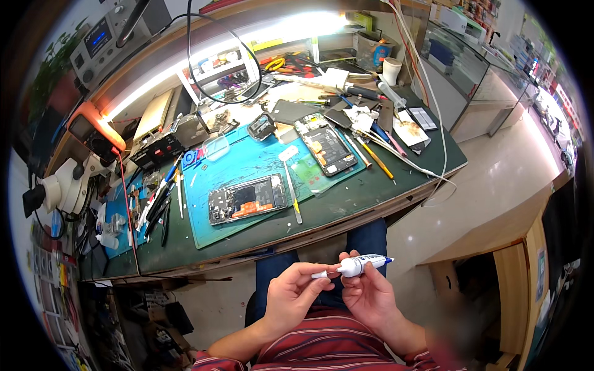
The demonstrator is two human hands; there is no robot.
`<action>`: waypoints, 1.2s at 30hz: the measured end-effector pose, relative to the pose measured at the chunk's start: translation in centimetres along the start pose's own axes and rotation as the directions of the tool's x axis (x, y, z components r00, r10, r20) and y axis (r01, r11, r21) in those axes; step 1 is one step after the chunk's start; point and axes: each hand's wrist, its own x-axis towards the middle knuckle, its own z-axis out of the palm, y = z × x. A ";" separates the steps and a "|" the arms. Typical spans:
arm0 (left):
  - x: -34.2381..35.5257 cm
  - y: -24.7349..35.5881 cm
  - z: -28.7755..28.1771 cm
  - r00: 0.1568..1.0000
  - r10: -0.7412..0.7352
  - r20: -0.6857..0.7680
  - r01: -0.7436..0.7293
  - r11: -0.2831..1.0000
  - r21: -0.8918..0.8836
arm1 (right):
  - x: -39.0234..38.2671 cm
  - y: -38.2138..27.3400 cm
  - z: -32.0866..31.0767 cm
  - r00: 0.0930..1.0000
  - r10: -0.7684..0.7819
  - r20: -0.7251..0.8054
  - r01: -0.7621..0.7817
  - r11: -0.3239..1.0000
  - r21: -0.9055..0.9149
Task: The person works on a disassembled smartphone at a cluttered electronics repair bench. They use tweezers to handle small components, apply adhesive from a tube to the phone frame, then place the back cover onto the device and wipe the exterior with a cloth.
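Over my lap, my right hand (366, 297) grips a white tube (362, 264) with a blue tip and dark printing, lying sideways. My left hand (294, 297) pinches a small white cap (318, 274) beside the tube's nozzle, where a thin pin shows between the two. On the blue mat (223, 164) ahead lie two opened phones, one (247, 201) at the front and one (325, 145) farther back, with a long metal spatula (292, 188) between them.
The green bench (396, 185) holds a multimeter (96, 136), a microscope (59, 188), tweezers, screwdrivers, cables and piled parts. A white cable hangs over its right edge. A glass display case (464, 74) stands to the right, wooden furniture (507, 290) at lower right.
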 end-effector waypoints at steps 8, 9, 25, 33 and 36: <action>0.2 -0.1 -0.2 1.000 0.014 -0.020 -0.013 0.998 0.058 | 0.2 0.1 0.3 1.000 -0.010 0.009 0.011 0.999 -0.034; 0.3 0.0 -0.1 0.999 0.023 -0.023 -0.022 0.998 0.056 | 0.2 0.0 0.2 1.000 -0.010 0.008 0.010 0.999 -0.035; 0.5 2.2 -0.6 0.998 0.040 0.057 -0.066 0.818 0.572 | -0.6 -1.3 2.2 0.965 -0.246 0.094 0.246 0.715 -0.654; 1.1 1.5 0.1 0.958 0.243 0.153 -0.281 0.686 0.671 | -0.3 -0.9 2.2 0.982 -0.163 0.096 0.185 0.718 -0.671; 1.0 1.6 -0.1 0.996 0.074 0.051 -0.089 0.821 0.564 | -0.1 -1.0 1.9 0.972 -0.201 0.119 0.230 0.743 -0.629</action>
